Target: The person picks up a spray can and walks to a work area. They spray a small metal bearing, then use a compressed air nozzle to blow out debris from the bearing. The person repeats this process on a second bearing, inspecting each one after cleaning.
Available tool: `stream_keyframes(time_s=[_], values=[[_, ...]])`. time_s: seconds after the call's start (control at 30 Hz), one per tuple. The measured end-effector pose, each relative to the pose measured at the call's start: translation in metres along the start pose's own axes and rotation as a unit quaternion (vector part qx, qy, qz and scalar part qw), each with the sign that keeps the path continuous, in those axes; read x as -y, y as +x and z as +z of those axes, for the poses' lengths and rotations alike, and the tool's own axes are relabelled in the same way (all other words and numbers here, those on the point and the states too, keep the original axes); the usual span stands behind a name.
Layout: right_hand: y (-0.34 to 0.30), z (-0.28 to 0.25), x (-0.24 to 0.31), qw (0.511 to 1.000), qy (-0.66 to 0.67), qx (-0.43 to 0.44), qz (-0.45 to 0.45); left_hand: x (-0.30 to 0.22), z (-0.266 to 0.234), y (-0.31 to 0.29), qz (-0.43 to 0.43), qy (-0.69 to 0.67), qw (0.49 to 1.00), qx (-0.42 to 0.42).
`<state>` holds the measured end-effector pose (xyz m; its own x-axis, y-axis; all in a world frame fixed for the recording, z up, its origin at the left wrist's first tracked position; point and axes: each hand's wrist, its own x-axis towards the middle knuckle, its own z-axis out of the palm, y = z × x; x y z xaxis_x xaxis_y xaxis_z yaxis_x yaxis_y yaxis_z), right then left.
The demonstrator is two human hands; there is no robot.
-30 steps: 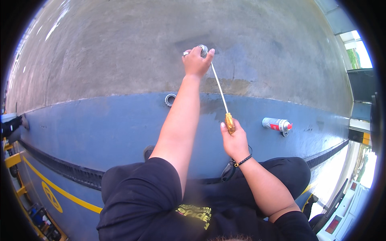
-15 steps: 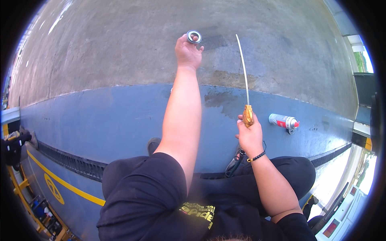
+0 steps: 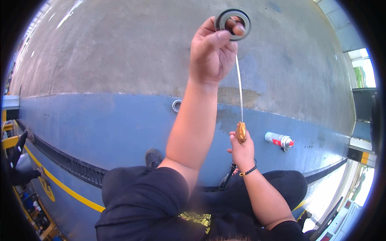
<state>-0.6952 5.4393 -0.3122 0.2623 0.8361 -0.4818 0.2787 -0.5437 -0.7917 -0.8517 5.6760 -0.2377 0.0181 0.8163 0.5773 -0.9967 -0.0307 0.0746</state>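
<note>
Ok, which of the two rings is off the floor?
The dark-edged grey ring in the left hand; the other, paler ring lies on the blue floor, partly behind the left forearm.

Near one o'clock in the view, a grey ring (image 3: 246, 24) is held up in the left hand (image 3: 213, 54), its flat, dull face turned to the camera. It is round, with an open centre and a darker edge from about nine to eleven o'clock; the thumb presses it near seven, and a fingertip shows inside the opening near five. Toward half past three is the amber, faceted handle of a long screwdriver-like tool (image 3: 241, 131), held in the right hand (image 3: 243, 152). Its slim, pale shank points almost to twelve; whether the left hand hides its tip cannot be told.
</note>
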Motion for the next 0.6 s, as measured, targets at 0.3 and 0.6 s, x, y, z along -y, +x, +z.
stream_keyframes(time_s=[0.3, 0.6], values=[[-0.003, 0.007, 0.016, 0.998, 0.023, 0.021, 0.051, 0.014, 0.056, 0.000, 0.042, 0.028, 0.994, 0.092], [-0.007, 0.006, 0.015, 0.998, 0.031, 0.037, 0.040, 0.018, 0.058, -0.001, 0.037, 0.001, 0.994, 0.105]])
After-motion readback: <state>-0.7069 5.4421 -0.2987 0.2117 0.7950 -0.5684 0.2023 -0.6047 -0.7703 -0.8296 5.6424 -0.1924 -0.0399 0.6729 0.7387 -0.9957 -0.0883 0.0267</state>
